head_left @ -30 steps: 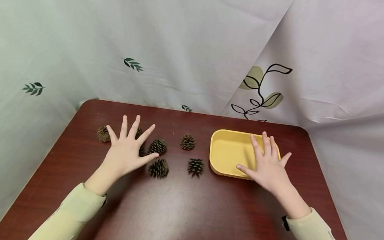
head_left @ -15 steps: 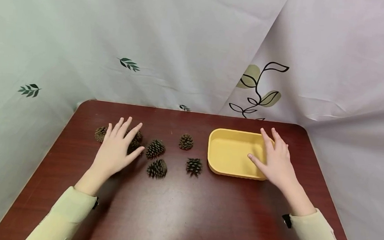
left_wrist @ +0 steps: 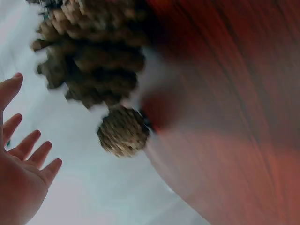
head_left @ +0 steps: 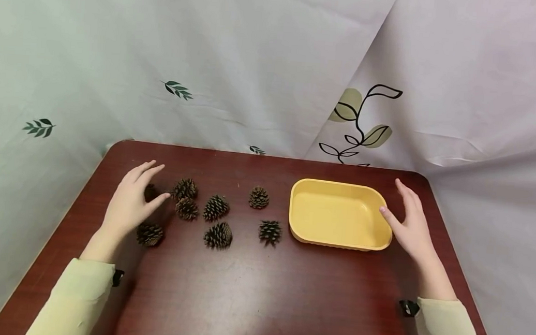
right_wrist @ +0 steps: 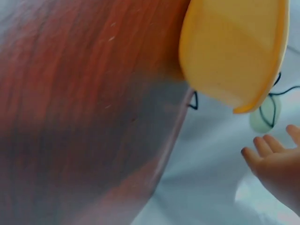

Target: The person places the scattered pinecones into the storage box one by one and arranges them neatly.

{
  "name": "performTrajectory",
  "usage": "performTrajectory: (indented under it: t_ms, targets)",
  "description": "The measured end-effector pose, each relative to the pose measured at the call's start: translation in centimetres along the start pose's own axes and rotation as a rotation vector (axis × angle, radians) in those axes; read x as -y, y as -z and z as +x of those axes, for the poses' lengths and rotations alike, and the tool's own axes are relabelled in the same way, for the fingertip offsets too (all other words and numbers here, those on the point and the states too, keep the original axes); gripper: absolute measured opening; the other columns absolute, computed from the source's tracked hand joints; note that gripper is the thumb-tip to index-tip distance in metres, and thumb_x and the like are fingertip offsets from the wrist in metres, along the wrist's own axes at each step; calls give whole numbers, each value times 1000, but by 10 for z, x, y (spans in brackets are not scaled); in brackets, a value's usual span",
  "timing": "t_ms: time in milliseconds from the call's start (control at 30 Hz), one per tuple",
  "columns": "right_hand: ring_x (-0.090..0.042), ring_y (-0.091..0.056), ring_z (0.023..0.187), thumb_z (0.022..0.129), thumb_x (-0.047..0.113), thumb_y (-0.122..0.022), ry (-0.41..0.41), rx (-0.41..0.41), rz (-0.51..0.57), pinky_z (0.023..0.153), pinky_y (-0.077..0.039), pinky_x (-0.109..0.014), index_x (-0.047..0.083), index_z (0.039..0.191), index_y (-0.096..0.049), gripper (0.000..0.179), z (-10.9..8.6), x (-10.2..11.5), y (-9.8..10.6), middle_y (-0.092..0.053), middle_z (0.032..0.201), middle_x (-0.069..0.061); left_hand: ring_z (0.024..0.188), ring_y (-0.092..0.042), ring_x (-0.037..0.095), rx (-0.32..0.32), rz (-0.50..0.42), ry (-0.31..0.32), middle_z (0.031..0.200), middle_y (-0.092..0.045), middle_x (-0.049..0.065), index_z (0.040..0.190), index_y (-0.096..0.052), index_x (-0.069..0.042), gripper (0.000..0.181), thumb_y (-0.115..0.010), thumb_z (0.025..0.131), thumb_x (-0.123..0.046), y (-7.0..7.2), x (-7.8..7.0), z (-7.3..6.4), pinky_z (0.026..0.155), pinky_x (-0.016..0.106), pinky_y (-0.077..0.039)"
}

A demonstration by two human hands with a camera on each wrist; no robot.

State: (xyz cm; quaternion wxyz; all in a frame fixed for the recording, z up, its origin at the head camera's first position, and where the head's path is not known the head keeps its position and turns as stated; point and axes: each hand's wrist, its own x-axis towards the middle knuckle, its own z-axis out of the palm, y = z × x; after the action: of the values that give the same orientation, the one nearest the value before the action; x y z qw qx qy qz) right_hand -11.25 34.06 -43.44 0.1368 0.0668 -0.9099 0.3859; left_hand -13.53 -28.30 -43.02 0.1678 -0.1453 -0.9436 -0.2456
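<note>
Several left fingers (head_left: 151, 175), spread and empty, hover near pine cones (head_left: 187, 209), the right fingers (head_left: 406, 194) likewise near a yellow tray (head_left: 332, 216).

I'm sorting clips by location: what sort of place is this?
Probably a makeshift indoor recording corner: white leaf-printed fabric sheets hang behind a glossy red-brown wood-grain table, where scaly brown pine cones and a yellow rounded rectangular tray are set out.

No lettering, label, brand, number or sign can be read here.
</note>
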Motion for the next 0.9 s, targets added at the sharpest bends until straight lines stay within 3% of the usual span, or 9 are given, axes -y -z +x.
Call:
performTrajectory:
  t_ms: [67,133,233,300,500,600,700,800,900]
  targets:
    - [-44,-39,150,100,8,-70,-18,-7,56,122,-28,-10,10,168,-31,78,-1,-5,2,-36,166,-28,143,-43,57,2,-27,22,157,-49,30,153,-54,-2,75,-87,85,-5,4,8,-1,117,74,-35]
    - [-26,-41,152,101,5,-68,-30,-10,116,113,-26,2,9,168,-31,77,-2,-10,3,-36,166,-30,142,-43,57,3,-50,37,156,-49,31,153,-53,-2,77,-87,84,-2,7,17,-3,117,74,-34]
    - [0,-41,146,102,3,-66,-54,-4,195,111,-31,4,7,168,-30,75,-3,-15,3,-37,165,-31,143,-43,56,3,-84,54,156,-48,31,153,-53,-1,78,-88,83,1,9,30,-6,117,75,-33]
    - [8,-41,141,103,3,-65,-68,3,237,111,-35,2,6,167,-31,73,-4,-18,1,-39,164,-30,143,-42,56,6,-101,68,156,-49,31,152,-54,-1,78,-88,82,2,11,38,-7,116,75,-34]
    - [9,-44,137,106,4,-61,-93,37,310,109,-40,-1,3,166,-32,67,-6,-24,-2,-47,160,-11,145,-41,56,37,-149,156,155,-49,32,151,-54,0,69,-85,89,-4,14,55,-12,112,78,-34]
    - [9,-45,135,107,7,-59,-115,66,338,105,-41,0,4,166,-32,65,-6,-26,-3,-46,160,-13,145,-40,56,52,-197,251,157,-47,32,154,-53,-2,65,-80,96,-13,16,62,-15,111,76,-36]
    - [9,-48,133,108,9,-58,-141,92,392,101,-43,0,6,167,-31,64,-7,-30,-2,-48,159,-10,144,-49,44,59,-260,353,159,-48,29,157,-51,-8,63,-75,101,-24,18,69,-17,112,40,-52]
    - [11,-51,130,109,8,-57,-154,108,478,100,-43,-1,5,167,-31,63,-7,-34,-2,-53,154,1,135,-60,11,75,-333,430,161,-49,21,159,-49,-13,63,-73,103,-28,18,78,-19,92,4,-48]
    - [11,-56,128,110,6,-54,-171,132,630,102,-45,-2,1,167,-29,63,-9,-39,-2,-56,147,13,118,-56,-15,85,-416,466,149,-60,-4,159,-49,-15,62,-72,103,-27,16,88,-19,82,-3,-44]
